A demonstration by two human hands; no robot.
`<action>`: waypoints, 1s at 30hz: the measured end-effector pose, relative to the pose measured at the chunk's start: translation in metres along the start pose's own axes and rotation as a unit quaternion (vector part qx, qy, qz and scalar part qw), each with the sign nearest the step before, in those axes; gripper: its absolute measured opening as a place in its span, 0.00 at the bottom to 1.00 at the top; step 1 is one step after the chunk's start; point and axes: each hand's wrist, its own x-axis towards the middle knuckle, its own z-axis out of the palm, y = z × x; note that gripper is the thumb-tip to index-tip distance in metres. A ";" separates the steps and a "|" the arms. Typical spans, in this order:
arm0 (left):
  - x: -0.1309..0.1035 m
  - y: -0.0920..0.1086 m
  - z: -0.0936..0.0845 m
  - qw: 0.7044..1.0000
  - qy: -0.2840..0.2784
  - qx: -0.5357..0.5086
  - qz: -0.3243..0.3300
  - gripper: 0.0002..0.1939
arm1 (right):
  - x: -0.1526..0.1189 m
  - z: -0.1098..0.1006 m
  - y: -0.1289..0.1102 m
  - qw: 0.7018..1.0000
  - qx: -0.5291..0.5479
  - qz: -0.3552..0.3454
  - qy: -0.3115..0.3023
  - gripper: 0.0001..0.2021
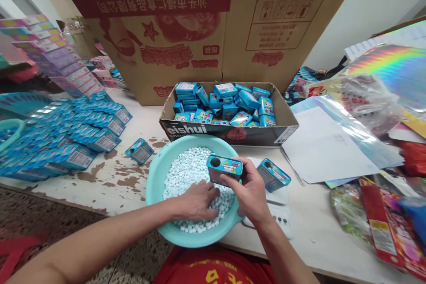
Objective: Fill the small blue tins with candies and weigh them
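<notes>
A turquoise basin [155, 213] holds a heap of small pale candies [189, 164]. My left hand [199, 201] reaches palm down into the candies, its fingers bent and partly blurred, so what they hold is hidden. Over the basin's right side, my right hand [251, 191] grips a small blue tin [224, 171] with a dark round opening on its top. Another blue tin [273, 175] rests on a white scale [282, 219] to the right. One more blue tin [140, 151] stands on the table left of the basin.
Behind the basin, an open carton [229, 138] holds many blue tins. A large cardboard box [199, 66] rises behind it. Rows of blue packs [76, 157] cover the left of the table [116, 182]. Paper [328, 146] and plastic wrappers [382, 226] lie at the right.
</notes>
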 end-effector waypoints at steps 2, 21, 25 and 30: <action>-0.011 -0.007 -0.003 0.999 -0.010 -0.009 -0.037 0.15 | -0.001 0.000 0.005 1.000 -0.011 0.005 0.004 0.17; -0.001 0.014 -0.067 0.551 0.455 -0.694 -0.082 0.10 | -0.017 0.029 0.006 0.983 -0.151 -0.051 -0.091 0.14; 0.002 0.016 -0.066 0.554 0.475 -0.681 -0.070 0.10 | -0.016 0.026 0.004 0.983 -0.155 -0.046 -0.088 0.14; 0.002 0.023 -0.067 0.560 0.477 -0.675 -0.065 0.10 | -0.015 0.025 0.004 0.984 -0.142 -0.034 -0.098 0.13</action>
